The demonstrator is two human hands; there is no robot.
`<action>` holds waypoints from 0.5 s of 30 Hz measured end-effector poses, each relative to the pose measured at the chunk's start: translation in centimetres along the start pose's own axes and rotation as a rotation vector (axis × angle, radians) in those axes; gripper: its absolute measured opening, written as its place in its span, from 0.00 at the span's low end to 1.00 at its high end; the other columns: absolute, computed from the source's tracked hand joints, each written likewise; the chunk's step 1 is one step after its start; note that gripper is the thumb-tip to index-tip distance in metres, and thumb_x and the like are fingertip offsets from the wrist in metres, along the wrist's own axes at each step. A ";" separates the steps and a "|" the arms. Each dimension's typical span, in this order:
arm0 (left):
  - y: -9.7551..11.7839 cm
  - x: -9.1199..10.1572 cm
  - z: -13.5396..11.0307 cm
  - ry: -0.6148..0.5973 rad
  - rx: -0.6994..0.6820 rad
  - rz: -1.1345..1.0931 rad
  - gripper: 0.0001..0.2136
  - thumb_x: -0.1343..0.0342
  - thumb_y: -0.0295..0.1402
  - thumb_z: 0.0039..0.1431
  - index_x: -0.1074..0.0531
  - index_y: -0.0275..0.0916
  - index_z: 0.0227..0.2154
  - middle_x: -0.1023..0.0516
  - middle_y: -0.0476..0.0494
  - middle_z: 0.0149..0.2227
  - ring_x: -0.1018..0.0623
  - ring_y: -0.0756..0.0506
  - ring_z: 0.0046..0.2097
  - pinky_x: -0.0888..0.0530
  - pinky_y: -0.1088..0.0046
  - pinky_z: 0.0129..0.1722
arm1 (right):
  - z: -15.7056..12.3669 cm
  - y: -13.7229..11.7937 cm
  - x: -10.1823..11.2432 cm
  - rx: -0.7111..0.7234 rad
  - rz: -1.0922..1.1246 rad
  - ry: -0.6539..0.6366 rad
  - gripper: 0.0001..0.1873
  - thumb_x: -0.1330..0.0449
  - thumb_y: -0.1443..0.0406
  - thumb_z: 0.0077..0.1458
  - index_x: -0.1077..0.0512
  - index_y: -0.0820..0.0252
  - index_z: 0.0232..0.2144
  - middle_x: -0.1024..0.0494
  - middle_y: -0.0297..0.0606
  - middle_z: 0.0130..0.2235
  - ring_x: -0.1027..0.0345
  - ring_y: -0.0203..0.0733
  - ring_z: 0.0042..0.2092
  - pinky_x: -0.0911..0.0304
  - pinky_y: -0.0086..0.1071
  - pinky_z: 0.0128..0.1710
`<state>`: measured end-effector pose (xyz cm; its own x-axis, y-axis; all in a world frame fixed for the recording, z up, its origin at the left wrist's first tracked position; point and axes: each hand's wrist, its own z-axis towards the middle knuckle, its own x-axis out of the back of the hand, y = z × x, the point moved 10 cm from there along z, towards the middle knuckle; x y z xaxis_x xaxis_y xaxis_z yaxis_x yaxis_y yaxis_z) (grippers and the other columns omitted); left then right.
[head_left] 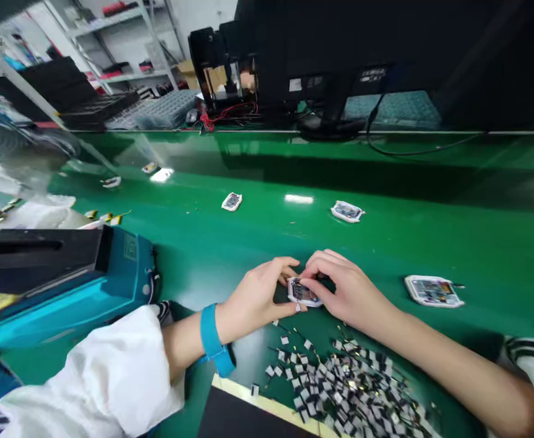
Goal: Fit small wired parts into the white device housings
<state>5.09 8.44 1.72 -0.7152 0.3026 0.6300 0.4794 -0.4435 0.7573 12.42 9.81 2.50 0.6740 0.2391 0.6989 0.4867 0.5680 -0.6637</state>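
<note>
Two hands, left hand (255, 298) and right hand (346, 292) both closed narrow, fingertips pinching one small white-edged circuit board (302, 292) between them, over the green bench mat (431, 231); five more boards (231, 201) lying well apart on the mat; just below, a heap of black-and-white components (349, 383), too many to count.

The left hand (257, 298) and right hand (346, 292) are gripping a small circuit board (302, 292) between them near the front edge of the green workbench (385, 237). A heap of small black-and-silver components (344, 383) is lying directly toward the front edge, while another circuit board (432, 291) is lying to the right.
</note>
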 end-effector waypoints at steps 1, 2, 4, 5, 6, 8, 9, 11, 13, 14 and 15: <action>0.0 0.0 0.0 -0.001 0.008 0.007 0.26 0.38 0.31 0.44 0.45 0.39 0.45 0.29 0.49 0.37 0.28 0.52 0.36 0.29 0.77 0.37 | -0.1 -0.4 0.1 0.038 -0.044 0.015 0.05 0.47 0.73 0.53 0.36 0.64 0.26 0.32 0.35 0.28 0.43 0.37 0.32 0.46 0.31 0.33; 0.1 0.0 0.0 -0.002 0.015 0.013 0.26 0.38 0.31 0.45 0.45 0.39 0.45 0.29 0.49 0.37 0.28 0.51 0.37 0.29 0.76 0.37 | -0.2 -0.8 0.2 0.073 -0.091 0.027 0.05 0.48 0.72 0.54 0.36 0.64 0.26 0.32 0.36 0.29 0.43 0.38 0.32 0.46 0.31 0.32; 0.2 0.0 0.0 -0.006 0.024 0.017 0.25 0.39 0.32 0.45 0.44 0.39 0.45 0.29 0.48 0.38 0.28 0.50 0.37 0.29 0.75 0.37 | -0.5 -1.6 0.3 0.137 -0.191 0.045 0.06 0.49 0.71 0.55 0.35 0.64 0.27 0.32 0.37 0.29 0.44 0.38 0.32 0.47 0.32 0.32; 0.3 0.1 0.0 -0.009 0.025 0.021 0.25 0.39 0.32 0.45 0.44 0.39 0.45 0.29 0.47 0.38 0.28 0.50 0.37 0.30 0.74 0.38 | -0.6 -2.0 0.3 0.174 -0.257 0.053 0.07 0.50 0.70 0.56 0.34 0.65 0.27 0.33 0.38 0.29 0.44 0.39 0.32 0.48 0.32 0.31; 0.3 0.1 0.0 -0.011 0.025 0.019 0.25 0.39 0.32 0.45 0.44 0.39 0.45 0.29 0.47 0.38 0.28 0.49 0.38 0.30 0.74 0.38 | -0.8 -2.4 0.2 0.205 -0.315 0.055 0.08 0.50 0.70 0.56 0.34 0.65 0.28 0.33 0.39 0.29 0.44 0.39 0.31 0.48 0.32 0.31; 0.3 0.1 0.0 -0.013 0.033 0.000 0.25 0.38 0.32 0.45 0.43 0.38 0.45 0.29 0.47 0.38 0.28 0.49 0.37 0.30 0.74 0.38 | -1.0 -3.0 0.1 0.246 -0.394 0.052 0.09 0.52 0.69 0.57 0.33 0.65 0.29 0.33 0.39 0.30 0.44 0.39 0.32 0.49 0.33 0.30; 0.3 0.2 0.0 -0.011 0.040 -0.013 0.25 0.38 0.33 0.45 0.43 0.38 0.45 0.29 0.46 0.38 0.28 0.49 0.37 0.30 0.74 0.38 | -1.1 -3.2 0.0 0.260 -0.417 0.049 0.10 0.52 0.69 0.58 0.33 0.64 0.29 0.33 0.39 0.30 0.44 0.39 0.32 0.49 0.33 0.30; 0.1 0.2 -0.1 -0.007 0.057 -0.031 0.26 0.38 0.34 0.44 0.42 0.37 0.45 0.29 0.45 0.39 0.28 0.48 0.38 0.30 0.73 0.39 | -1.3 -3.7 0.0 0.289 -0.455 0.048 0.11 0.53 0.69 0.58 0.34 0.64 0.27 0.33 0.39 0.31 0.43 0.39 0.31 0.48 0.33 0.30; -0.1 0.1 -0.2 -0.001 0.073 -0.045 0.26 0.38 0.34 0.43 0.42 0.37 0.45 0.29 0.45 0.39 0.28 0.48 0.39 0.30 0.72 0.39 | -1.6 -3.9 0.1 0.303 -0.461 0.044 0.12 0.55 0.67 0.59 0.34 0.64 0.28 0.33 0.39 0.32 0.43 0.39 0.31 0.47 0.33 0.30; -0.2 0.1 -0.2 0.000 0.076 -0.059 0.27 0.37 0.34 0.43 0.42 0.37 0.45 0.29 0.44 0.39 0.28 0.48 0.39 0.30 0.72 0.40 | -1.7 -3.9 0.1 0.305 -0.453 0.037 0.13 0.56 0.66 0.60 0.34 0.64 0.29 0.33 0.40 0.32 0.42 0.39 0.32 0.46 0.33 0.31; -0.4 0.0 -0.2 0.000 0.078 -0.077 0.26 0.38 0.34 0.43 0.42 0.37 0.46 0.29 0.44 0.39 0.28 0.48 0.39 0.30 0.72 0.40 | -1.8 -3.9 0.0 0.306 -0.447 0.031 0.13 0.56 0.65 0.60 0.34 0.63 0.31 0.33 0.40 0.33 0.41 0.39 0.33 0.45 0.33 0.31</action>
<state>4.76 8.41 1.45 -0.7513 0.3330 0.5697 0.4612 -0.3524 0.8143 11.52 6.22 4.65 0.4566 -0.0991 0.8841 0.5489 0.8135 -0.1923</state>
